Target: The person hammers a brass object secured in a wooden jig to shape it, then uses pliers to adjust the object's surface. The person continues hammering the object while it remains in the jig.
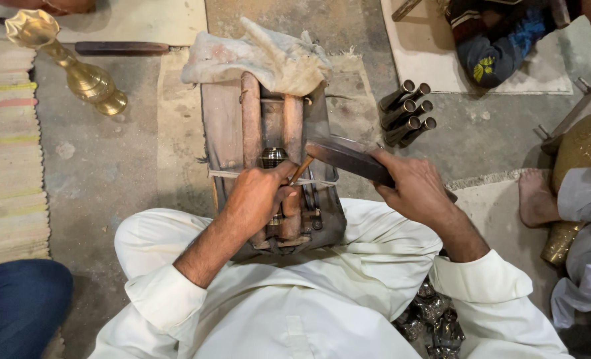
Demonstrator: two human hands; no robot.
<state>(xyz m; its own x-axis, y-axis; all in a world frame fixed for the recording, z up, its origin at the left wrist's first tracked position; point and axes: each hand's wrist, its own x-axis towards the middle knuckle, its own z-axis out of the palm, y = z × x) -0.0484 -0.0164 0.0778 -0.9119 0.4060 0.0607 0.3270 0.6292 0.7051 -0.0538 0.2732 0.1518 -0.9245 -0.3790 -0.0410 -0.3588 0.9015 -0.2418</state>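
your left hand (259,196) is closed around a thin wooden-handled chisel (300,170), its fingers wrapped tight, the tool slanting up toward one o'clock over a small ribbed silver metal piece (273,157) seated in the worn wooden work block (222,129) between your knees. your right hand (418,189) is clamped on a flat dark wooden mallet (349,158), whose head points to ten o'clock and sits just beside the chisel's top end. a crumpled grey cloth (262,60) drapes the block's far edge at twelve o'clock. a bundle of dark metal tubes (408,113) lies at two o'clock, near the mallet. a tall brass vase (76,73) lies well apart at ten o'clock, with bare concrete floor (109,173) between it and the block's left edge. another person's bare foot (535,197) rests at three o'clock.
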